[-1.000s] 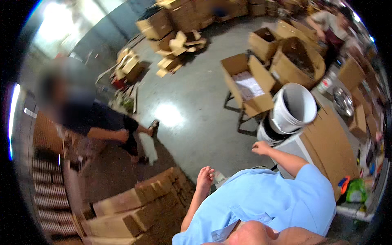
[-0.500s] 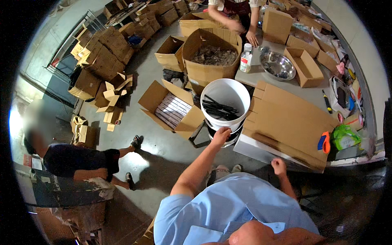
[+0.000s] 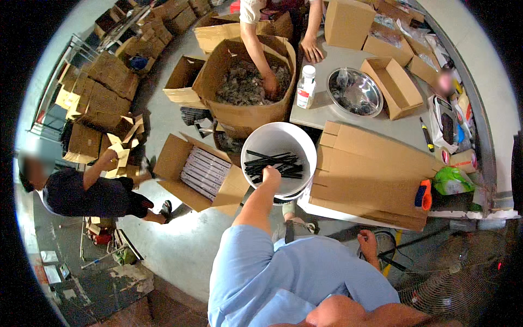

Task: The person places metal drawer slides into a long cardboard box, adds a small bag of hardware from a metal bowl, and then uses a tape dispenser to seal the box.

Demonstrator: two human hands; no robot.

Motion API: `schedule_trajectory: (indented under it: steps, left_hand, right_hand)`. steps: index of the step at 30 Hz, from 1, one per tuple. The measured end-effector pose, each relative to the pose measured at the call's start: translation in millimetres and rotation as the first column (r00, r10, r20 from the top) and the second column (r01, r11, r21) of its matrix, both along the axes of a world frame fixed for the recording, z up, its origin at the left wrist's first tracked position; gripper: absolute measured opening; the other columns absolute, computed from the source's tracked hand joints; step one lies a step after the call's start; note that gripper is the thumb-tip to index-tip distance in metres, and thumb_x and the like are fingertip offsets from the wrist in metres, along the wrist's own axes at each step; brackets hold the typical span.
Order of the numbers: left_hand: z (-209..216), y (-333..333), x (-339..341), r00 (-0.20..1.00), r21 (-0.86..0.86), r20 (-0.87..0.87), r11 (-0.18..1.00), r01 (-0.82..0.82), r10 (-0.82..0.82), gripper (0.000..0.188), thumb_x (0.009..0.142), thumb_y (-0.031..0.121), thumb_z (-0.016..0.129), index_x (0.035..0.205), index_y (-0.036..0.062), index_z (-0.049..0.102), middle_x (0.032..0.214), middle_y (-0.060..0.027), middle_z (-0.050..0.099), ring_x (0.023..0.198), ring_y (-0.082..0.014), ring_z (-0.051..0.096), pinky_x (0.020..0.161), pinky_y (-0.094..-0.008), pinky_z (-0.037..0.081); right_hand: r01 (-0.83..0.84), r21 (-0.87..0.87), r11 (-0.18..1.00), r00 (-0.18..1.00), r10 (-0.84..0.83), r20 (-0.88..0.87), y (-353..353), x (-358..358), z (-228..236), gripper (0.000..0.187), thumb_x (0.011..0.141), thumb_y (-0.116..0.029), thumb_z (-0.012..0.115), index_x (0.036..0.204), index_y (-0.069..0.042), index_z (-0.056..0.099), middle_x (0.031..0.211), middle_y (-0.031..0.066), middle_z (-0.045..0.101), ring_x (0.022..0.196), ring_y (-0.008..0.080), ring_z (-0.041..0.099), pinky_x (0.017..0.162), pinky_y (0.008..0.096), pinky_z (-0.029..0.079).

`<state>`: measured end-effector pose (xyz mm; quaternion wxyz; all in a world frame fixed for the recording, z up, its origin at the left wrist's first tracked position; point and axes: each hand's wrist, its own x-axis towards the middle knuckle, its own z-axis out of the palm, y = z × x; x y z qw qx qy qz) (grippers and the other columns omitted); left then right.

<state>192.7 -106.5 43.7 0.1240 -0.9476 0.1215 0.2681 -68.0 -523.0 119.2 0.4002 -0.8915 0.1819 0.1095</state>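
A white plastic bucket [image 3: 251, 139] stands in front of me, with several thin black strips [image 3: 283, 159] lying loose inside it. My left hand [image 3: 271, 177] reaches over its near rim and is closed on the strips at the near left of the pile; its fingertips are partly hidden. Down at my right side hangs my right hand [image 3: 368, 243], fingers curled in, with nothing seen in it. It is nearest to the table's front edge and touches nothing.
Left of the bucket is an open carton [image 3: 170, 154] of flat white packs. A flattened cardboard sheet [image 3: 376, 169] covers the near table. Beyond it are a steel bowl [image 3: 376, 94] and a bottle [image 3: 306, 87]. A co-worker's hand [image 3: 271, 86] is in a large carton [image 3: 239, 114]. Another person [image 3: 81, 191] stands left.
My left hand has gone from the bucket's near side into it, onto the strips. My right hand has dropped lower. The co-worker's arm has reached into the large carton. The view has shifted.
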Motion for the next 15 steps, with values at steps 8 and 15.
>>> schedule_trajectory:
  steps: [8,15]
  left_hand:
    - [22,21,28,0.978,-0.061,-0.207,0.998,-0.02,0.007,0.022,0.081,0.015,0.055,0.097,0.0119,0.069,0.102,-0.0078,0.066,0.096,-0.0232,0.063,0.076,-0.034,0.051]
    - [13,0,22,0.965,-0.132,-0.238,0.98,-0.147,0.112,0.025,0.078,0.021,0.056,0.094,0.0067,0.068,0.101,-0.0141,0.065,0.093,-0.0296,0.063,0.077,-0.0409,0.051]
  right_hand:
    - [-0.055,-0.003,0.998,0.991,0.055,0.121,18,75,2,0.03,0.083,-0.021,0.061,0.103,0.001,0.056,0.094,0.0118,0.058,0.084,0.0194,0.055,0.073,0.0333,0.046]
    - [-0.116,0.036,0.993,0.993,0.115,0.03,18,111,19,0.031,0.083,-0.024,0.061,0.101,0.001,0.056,0.089,0.0102,0.06,0.084,0.0185,0.056,0.074,0.0326,0.045]
